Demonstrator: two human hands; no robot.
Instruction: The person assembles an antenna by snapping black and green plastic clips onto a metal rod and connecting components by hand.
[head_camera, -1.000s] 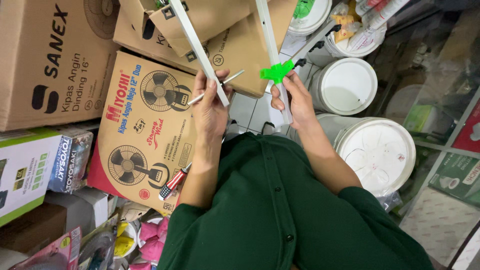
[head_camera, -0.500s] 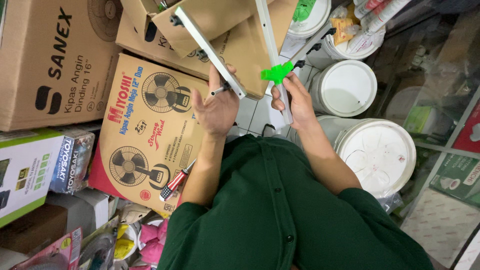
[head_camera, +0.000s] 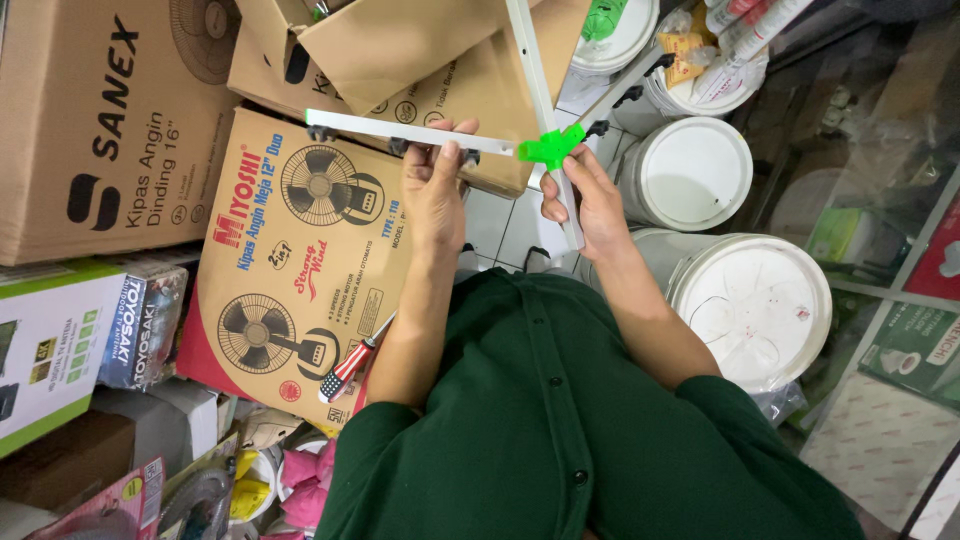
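Observation:
My left hand (head_camera: 435, 190) grips a white bar (head_camera: 400, 132) with small black feet, held level. The bar's right end meets a green plastic cross-shaped hub (head_camera: 552, 148). My right hand (head_camera: 592, 200) holds a second white bar (head_camera: 540, 90) just below that hub; this bar runs up and down through it. A third, thinner arm (head_camera: 625, 85) slants up to the right from the hub. Both hands are in front of my green shirt (head_camera: 560, 420).
Cardboard fan boxes (head_camera: 300, 250) are stacked at the left and top. White lidded buckets (head_camera: 750, 300) stand at the right. A screwdriver (head_camera: 350, 368) with a striped handle lies by my left forearm. Small boxes and packets crowd the bottom left.
My left hand has swung its white bar from a steep tilt down to level and brought its end to the green hub. My right hand has stayed in place.

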